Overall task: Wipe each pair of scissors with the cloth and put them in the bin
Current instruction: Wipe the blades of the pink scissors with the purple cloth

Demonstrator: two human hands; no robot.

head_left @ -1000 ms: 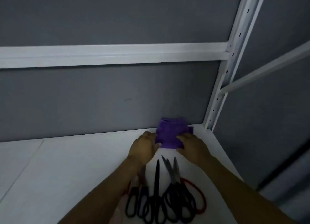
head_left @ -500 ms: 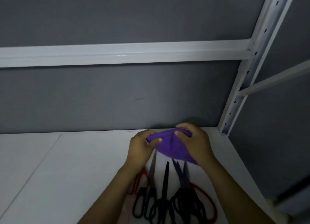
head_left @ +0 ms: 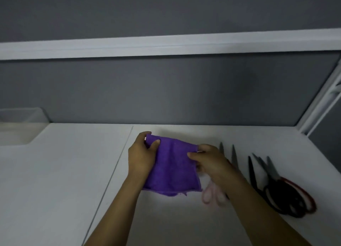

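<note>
Scissors lie side by side on the white shelf, right of my arms (a pink-handled pair partly under the right hand). I see the left hand and right hand each pinching a top corner of the purple cloth. The bin sits far left.

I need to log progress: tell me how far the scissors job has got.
Done: nothing visible; the scissors lie on the table. In hand: left hand and right hand grip the purple cloth. Left: wiping each pair, then the bin.
</note>
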